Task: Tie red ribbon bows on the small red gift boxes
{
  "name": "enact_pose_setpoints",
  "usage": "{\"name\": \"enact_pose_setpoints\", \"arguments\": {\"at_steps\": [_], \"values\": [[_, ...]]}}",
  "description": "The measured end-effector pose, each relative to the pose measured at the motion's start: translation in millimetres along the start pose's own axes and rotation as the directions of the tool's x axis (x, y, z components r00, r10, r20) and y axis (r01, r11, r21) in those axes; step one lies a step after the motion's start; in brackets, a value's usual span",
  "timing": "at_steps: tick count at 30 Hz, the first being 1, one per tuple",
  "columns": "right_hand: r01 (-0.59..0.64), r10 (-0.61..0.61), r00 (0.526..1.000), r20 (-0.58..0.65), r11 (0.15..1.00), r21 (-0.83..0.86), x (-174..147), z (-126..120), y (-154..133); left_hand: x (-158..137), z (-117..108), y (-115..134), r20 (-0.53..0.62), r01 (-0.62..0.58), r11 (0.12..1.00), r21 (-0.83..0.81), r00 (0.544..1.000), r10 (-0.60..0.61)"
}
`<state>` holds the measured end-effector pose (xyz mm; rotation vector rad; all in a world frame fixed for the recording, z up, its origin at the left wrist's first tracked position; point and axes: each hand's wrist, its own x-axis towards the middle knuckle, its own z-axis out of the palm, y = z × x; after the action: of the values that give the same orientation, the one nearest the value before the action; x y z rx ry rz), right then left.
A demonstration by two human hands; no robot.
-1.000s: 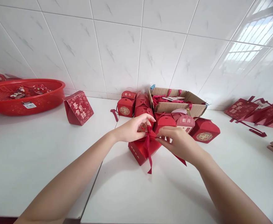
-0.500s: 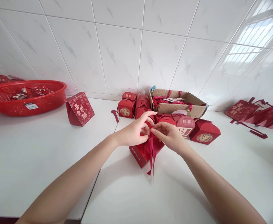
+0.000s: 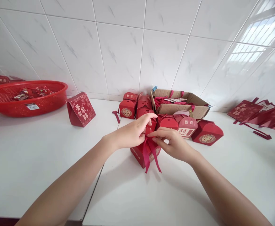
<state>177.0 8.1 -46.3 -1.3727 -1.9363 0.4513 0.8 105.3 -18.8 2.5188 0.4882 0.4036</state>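
A red gift box (image 3: 137, 154) with gold lettering stands on the white table, between my two hands. Dark red ribbon (image 3: 147, 158) comes up at its top, and two tails hang down over the front. My left hand (image 3: 134, 131) is at the top left of the box, its thumb and fingertips closed on the ribbon and the index finger stretched out. From the right, my right hand (image 3: 172, 141) pinches the ribbon near the same spot. The knot or loop itself is partly hidden by my fingers.
Behind are several finished-looking red boxes (image 3: 127, 110) and a cardboard box (image 3: 175, 110) holding ribbons. A red plastic basket (image 3: 45, 102) with wrapped sweets stands left, near a slanted red box (image 3: 81, 110). Flat red boxes (image 3: 245, 111) and a ribbon strip (image 3: 262, 135) lie right.
My hands have shifted slightly left over the box, the right hand turning flatter. The ribbon tails have spread apart, and more of the box's front face shows.
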Motion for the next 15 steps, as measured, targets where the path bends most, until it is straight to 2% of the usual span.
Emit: {"name": "enact_pose_setpoints", "arguments": {"at_steps": [3,9,15], "values": [[0.042,-0.039,0.999,0.033,0.995,-0.086,-1.8,-0.5,-1.3,0.3,-2.4,-0.9,-0.002,0.005,1.000,0.031,1.000,-0.005],[-0.047,0.051,0.997,0.058,0.996,-0.069,-2.9,0.5,-1.1,-1.4,-5.1,-1.6,-0.017,0.006,0.998,0.068,1.000,-0.005],[-0.040,0.050,0.994,0.099,0.995,-0.093,-4.4,0.2,-0.6,-2.2,-7.1,-1.0,-0.010,0.054,0.985,0.163,0.999,-0.053]]}}
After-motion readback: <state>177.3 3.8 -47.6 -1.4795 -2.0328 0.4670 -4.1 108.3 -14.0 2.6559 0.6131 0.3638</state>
